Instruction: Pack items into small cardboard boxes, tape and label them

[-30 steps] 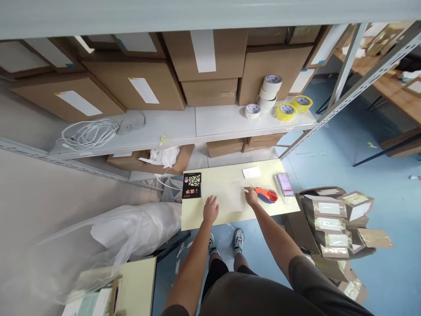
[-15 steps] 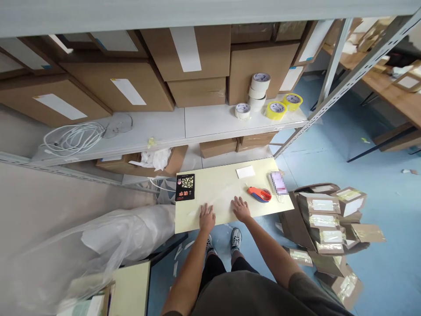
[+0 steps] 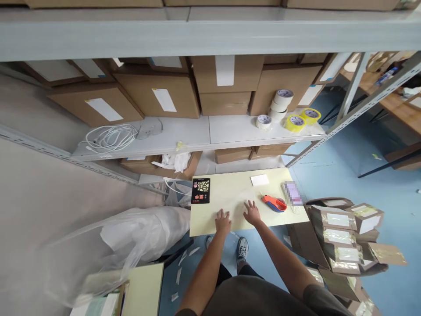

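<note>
CHANGE: right hand (image 3: pixel 252 213) sits nearer front edge of pale-yellow rectangular counter (image 3: pixel 230 186) | FINGERS: right and left hand (image 3: pixel 223 221) spread, empty | EFFECT: orange-and-blue-handled scissors (image 3: pixel 270 201) unheld

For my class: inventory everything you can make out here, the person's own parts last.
Table: 1, pale yellow, centre
Puzzle book: 1, black, table's left end
Card: 1, white, table's far side
Scissors: 1, orange and blue, table's right
Phone-like item: 1, lilac, pixelated, table's right end
Rack: 1, grey, behind table
White tape rolls: 4, white, rack's right
Yellow tape rolls: 2, yellow, rack's right
Cable: 1 coil, white, rack's left
Cartons: several, brown, rack
Small boxes: many, brown, right floor
Plastic wrap: 1 bundle, translucent, left
Second table: 1, pale yellow, lower left
Wooden table: 1, brown, upper right
Shoes: 2, grey-white, floor
Left hand: 1, bare, table's near edge
Right hand: 1, bare, table's near side
</note>
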The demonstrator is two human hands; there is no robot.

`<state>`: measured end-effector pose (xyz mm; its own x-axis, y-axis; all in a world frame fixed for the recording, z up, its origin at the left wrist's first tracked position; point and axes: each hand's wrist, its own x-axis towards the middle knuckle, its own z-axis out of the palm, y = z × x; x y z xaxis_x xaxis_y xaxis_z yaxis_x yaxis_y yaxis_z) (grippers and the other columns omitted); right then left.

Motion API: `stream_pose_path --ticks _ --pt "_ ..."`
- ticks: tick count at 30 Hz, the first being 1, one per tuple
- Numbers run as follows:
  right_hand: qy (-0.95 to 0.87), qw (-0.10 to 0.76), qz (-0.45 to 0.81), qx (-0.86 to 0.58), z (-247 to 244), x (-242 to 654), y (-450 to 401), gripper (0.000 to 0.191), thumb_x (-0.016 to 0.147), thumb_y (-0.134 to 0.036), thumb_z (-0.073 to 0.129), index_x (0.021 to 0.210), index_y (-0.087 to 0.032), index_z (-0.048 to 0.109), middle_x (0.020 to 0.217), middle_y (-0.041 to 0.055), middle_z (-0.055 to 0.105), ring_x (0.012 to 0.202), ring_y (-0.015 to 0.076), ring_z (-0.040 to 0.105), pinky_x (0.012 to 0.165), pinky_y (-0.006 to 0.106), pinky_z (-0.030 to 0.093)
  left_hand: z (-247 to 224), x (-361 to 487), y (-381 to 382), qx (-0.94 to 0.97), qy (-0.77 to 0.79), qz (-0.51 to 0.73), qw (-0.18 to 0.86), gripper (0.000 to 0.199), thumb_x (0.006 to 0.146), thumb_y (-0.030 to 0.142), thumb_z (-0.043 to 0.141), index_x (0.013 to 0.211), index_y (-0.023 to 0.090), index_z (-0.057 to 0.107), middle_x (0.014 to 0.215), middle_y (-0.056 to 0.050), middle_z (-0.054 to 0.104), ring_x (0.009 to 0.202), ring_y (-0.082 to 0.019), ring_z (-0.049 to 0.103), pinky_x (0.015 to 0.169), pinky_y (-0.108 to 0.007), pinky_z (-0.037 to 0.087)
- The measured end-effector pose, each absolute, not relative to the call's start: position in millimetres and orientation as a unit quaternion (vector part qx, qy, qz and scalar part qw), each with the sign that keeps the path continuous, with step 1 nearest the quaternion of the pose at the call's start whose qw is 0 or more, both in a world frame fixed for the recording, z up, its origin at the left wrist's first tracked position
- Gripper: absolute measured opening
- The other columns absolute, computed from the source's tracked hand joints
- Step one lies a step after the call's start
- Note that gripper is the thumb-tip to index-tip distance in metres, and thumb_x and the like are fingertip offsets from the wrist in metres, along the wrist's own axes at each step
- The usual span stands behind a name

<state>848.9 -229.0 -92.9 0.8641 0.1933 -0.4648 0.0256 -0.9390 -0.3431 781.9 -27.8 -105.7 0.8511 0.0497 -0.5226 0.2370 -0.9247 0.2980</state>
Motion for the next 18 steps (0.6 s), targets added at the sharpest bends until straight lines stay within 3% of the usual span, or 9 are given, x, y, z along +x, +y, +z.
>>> stream_pose_path --ticks 3,7,12,14,18 --pt "-0.114 0.228 0.208 -0.944 -81.5 855.9 -180.9 0.065 0.097 -0.024 0.054 0.161 -0.020 0.046 0.173 0.0128 0.033 0.164 0.0343 0.019 0.125 0.052 0.035 -101.7 779.0 -17.3 0.953 0.081 -0.201 0.213 0.061 0.100 0.043 0.052 0.159 0.027 0.052 0.171 -0.016 0.035 0.156 -0.045 0.029 0.117 -0.067 0.037" --pt "-0.178 0.275 0.212 -0.921 -75.1 873.3 -96.4 0.063 0.100 -0.025 0.050 0.162 -0.021 0.045 0.174 0.0097 0.033 0.163 0.0290 0.022 0.127 0.049 0.035 -98.1 780.6 35.7 0.951 0.082 -0.103 0.279 0.054 0.103 0.036 0.045 0.154 0.023 0.057 0.162 -0.016 0.049 0.150 -0.038 0.040 0.120 -0.057 0.039" --pt "-0.190 0.236 0.277 -0.912 -85.8 896.5 -5.9 0.069 0.099 -0.024 0.053 0.166 -0.021 0.037 0.176 0.0095 0.027 0.164 0.0302 0.020 0.126 0.048 0.036 -105.4 811.3 137.1 0.918 0.169 -0.062 0.353 0.057 0.097 0.021 0.048 0.154 0.014 0.054 0.158 -0.018 0.053 0.150 -0.031 0.043 0.126 -0.045 0.032" --pt "-0.197 0.205 0.299 -0.911 -92.3 900.7 17.3 0.071 0.097 -0.021 0.054 0.166 -0.023 0.037 0.176 0.0095 0.028 0.164 0.0306 0.019 0.126 0.049 0.036 -111.4 829.9 173.6 0.876 0.237 -0.063 0.415 0.057 0.094 0.021 0.053 0.151 0.011 0.055 0.155 -0.021 0.056 0.147 -0.032 0.048 0.123 -0.045 0.036" --pt "-0.247 0.175 0.324 -0.896 -100.4 898.0 43.0 0.072 0.095 -0.015 0.053 0.165 -0.022 0.039 0.176 0.0108 0.026 0.165 0.0283 0.018 0.127 0.047 0.034 -121.7 854.4 225.9 0.790 0.290 -0.092 0.533 0.038 0.090 0.030 0.062 0.124 0.014 0.069 0.114 -0.015 0.078 0.111 -0.030 0.071 0.101 -0.043 0.052"
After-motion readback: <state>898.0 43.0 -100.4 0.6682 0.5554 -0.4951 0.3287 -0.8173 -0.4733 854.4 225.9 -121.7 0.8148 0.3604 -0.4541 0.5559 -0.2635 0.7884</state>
